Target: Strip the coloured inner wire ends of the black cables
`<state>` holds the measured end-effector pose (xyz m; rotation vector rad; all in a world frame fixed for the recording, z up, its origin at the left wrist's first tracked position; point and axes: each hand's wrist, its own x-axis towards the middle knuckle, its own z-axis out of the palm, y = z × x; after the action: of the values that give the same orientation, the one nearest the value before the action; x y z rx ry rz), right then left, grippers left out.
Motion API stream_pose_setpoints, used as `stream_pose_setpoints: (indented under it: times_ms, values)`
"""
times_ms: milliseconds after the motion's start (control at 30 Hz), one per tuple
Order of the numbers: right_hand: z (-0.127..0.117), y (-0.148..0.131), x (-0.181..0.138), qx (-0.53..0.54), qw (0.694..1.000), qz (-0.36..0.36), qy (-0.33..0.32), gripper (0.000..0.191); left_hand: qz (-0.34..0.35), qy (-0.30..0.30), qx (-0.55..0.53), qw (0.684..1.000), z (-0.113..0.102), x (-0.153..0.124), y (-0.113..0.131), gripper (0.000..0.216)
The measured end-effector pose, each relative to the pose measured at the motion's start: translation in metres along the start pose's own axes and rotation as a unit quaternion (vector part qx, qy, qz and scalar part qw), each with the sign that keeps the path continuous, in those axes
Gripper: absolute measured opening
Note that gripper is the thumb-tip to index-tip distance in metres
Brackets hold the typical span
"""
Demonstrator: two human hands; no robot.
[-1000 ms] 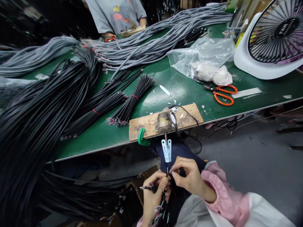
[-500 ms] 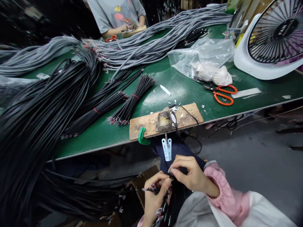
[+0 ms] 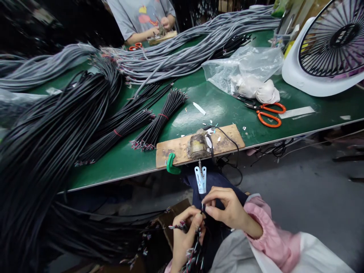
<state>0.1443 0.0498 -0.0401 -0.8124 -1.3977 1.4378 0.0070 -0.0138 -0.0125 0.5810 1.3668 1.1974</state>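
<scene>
Low in front of me, my left hand (image 3: 186, 231) is closed around several thin black cables (image 3: 196, 252) with red, white and teal wire ends. Between its thumb and forefinger one cable end stands up. My right hand (image 3: 224, 206) meets it from the right, thumb and forefinger curled about the small coloured wire ends (image 3: 202, 207). Just above the hands, a light-blue clothes peg (image 3: 200, 180) hangs from a metal rod. That rod sticks out of a round, worn motor-like body (image 3: 198, 146) on a wooden board (image 3: 172, 149).
A green clamp (image 3: 172, 165) grips the board at the table edge. Black cable bundles (image 3: 162, 119) and a large black cable heap (image 3: 65, 121) lie left. Grey cables (image 3: 182, 57) cross behind. Orange-handled scissors (image 3: 269, 113), a plastic bag (image 3: 244, 64) and a fan (image 3: 321, 57) stand right. A co-worker (image 3: 145, 19) sits opposite.
My right thumb and forefinger have parted slightly, so the coloured wire ends now show between my hands. Across the table, the co-worker's hand has risen.
</scene>
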Motion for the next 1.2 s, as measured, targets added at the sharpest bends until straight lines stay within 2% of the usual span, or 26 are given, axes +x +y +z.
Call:
stream_pose_setpoints:
  times_ms: [100, 233, 433, 533, 700, 800, 933, 1000, 1100, 1200]
  values:
    - [0.0, 0.002, 0.001, 0.027, 1.0, 0.002, -0.011, 0.009, -0.005, -0.004, -0.001, 1.0, 0.002, -0.001, 0.0, 0.041]
    - [-0.001, 0.002, 0.002, 0.032, 0.999, -0.003, -0.014, 0.02, -0.013, -0.004, -0.013, 1.0, 0.001, -0.001, -0.001, 0.042]
    - [-0.004, 0.001, 0.004, 0.026, 0.998, -0.04, -0.049, 0.024, -0.021, -0.024, 0.001, 0.999, -0.004, 0.001, -0.004, 0.046]
    - [-0.002, 0.004, 0.003, 0.009, 0.999, -0.043, -0.023, 0.025, -0.014, -0.027, 0.008, 1.0, -0.004, 0.002, -0.005, 0.046]
    - [0.008, 0.011, -0.003, 0.029, 0.999, 0.005, 0.014, 0.037, -0.012, -0.008, 0.01, 1.0, -0.001, 0.002, -0.003, 0.046]
    - [0.012, 0.007, -0.005, -0.039, 0.997, -0.056, 0.045, 0.027, -0.012, 0.006, 0.01, 1.0, 0.0, 0.004, -0.002, 0.046]
    - [0.013, -0.003, -0.006, -0.157, 0.969, -0.181, 0.061, 0.012, -0.017, 0.015, 0.006, 1.0, 0.001, 0.007, -0.002, 0.048]
    - [0.012, -0.005, -0.007, -0.178, 0.962, -0.198, 0.057, 0.012, -0.021, 0.011, -0.001, 1.0, 0.001, 0.008, -0.003, 0.05]
    - [0.01, -0.004, -0.008, -0.176, 0.966, -0.184, 0.051, 0.012, -0.024, 0.005, -0.008, 1.0, 0.0, 0.009, -0.003, 0.051]
    - [0.006, 0.002, -0.006, -0.148, 0.98, -0.125, 0.042, 0.017, -0.023, -0.01, -0.009, 1.0, -0.002, 0.01, -0.004, 0.055]
